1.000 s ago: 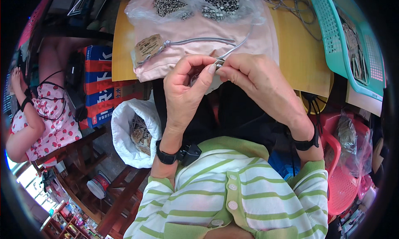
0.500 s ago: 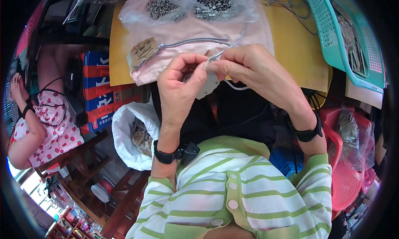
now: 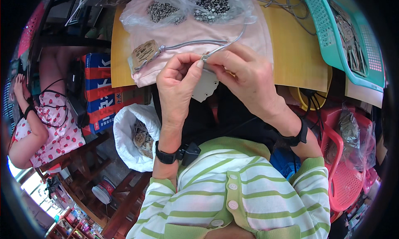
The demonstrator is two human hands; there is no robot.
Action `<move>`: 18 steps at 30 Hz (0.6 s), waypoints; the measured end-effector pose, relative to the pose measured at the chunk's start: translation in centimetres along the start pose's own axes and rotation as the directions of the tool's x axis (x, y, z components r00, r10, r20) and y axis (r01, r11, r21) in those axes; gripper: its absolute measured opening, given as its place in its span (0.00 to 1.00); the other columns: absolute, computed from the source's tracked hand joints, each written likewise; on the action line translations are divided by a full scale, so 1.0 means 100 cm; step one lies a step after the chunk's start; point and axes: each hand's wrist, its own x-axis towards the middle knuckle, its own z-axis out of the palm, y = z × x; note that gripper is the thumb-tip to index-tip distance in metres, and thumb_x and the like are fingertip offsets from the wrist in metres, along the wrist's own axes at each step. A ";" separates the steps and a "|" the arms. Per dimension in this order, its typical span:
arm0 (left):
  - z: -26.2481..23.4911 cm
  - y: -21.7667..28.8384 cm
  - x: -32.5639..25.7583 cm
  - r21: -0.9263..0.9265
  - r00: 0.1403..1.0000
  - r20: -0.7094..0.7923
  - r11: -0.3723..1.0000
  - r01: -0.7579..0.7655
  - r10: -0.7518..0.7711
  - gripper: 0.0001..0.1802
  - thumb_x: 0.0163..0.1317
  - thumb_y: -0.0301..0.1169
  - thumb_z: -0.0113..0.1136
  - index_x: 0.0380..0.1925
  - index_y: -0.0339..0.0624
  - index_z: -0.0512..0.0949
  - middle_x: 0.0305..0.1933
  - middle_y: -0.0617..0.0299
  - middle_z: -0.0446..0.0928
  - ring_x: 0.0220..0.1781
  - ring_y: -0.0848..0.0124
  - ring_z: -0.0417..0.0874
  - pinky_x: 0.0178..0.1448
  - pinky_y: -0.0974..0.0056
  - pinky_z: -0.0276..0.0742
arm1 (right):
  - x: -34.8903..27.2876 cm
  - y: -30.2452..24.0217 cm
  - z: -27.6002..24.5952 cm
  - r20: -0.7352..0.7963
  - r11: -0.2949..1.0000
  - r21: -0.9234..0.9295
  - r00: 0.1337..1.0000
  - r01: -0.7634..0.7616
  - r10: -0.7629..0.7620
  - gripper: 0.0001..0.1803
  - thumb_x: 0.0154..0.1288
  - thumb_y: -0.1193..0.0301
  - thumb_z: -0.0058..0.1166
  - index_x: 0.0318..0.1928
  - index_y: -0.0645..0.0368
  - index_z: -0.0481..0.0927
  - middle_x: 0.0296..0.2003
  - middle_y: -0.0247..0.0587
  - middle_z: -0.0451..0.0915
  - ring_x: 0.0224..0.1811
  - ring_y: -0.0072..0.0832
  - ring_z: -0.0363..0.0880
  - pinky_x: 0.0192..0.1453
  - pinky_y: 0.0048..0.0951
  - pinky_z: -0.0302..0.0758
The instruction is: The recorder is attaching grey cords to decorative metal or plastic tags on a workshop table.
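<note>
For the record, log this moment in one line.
left hand: pinching small metal piece; right hand: at grey cord; pale card: between hands

Pale card partly behind fingers

Bags on cloth beyond hands; basket right, sack left, apparently holding scraps.

White sack (scraps inside) near blue-red carton; pink plastic chair right; spool lower left.
</note>
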 end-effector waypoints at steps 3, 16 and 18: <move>0.000 0.001 0.000 -0.031 0.999 0.008 0.999 0.034 -0.034 0.08 0.61 0.24 0.60 0.40 0.34 0.77 0.37 0.66 0.79 0.37 0.82 0.77 0.44 0.76 0.73 | -0.001 -0.002 0.003 -0.044 0.989 -0.118 0.995 0.086 -0.092 0.07 0.49 0.75 0.60 0.30 0.56 0.75 0.24 0.35 0.71 0.27 0.33 0.76 0.27 0.31 0.72; 0.003 0.000 -0.003 0.007 1.000 0.028 1.000 -0.006 0.006 0.09 0.61 0.25 0.61 0.40 0.35 0.78 0.39 0.65 0.79 0.39 0.82 0.77 0.45 0.76 0.72 | -0.003 -0.002 0.005 -0.072 0.998 -0.056 0.997 0.025 -0.029 0.07 0.49 0.77 0.59 0.28 0.57 0.73 0.23 0.36 0.71 0.26 0.34 0.75 0.26 0.31 0.72; 0.003 0.000 -0.003 0.018 0.999 0.022 0.999 -0.029 0.029 0.09 0.61 0.25 0.61 0.40 0.35 0.78 0.39 0.65 0.79 0.39 0.82 0.77 0.46 0.76 0.72 | -0.003 -0.003 0.006 -0.082 0.999 -0.051 0.996 0.018 -0.022 0.08 0.49 0.78 0.59 0.28 0.57 0.73 0.23 0.36 0.71 0.26 0.34 0.75 0.26 0.31 0.72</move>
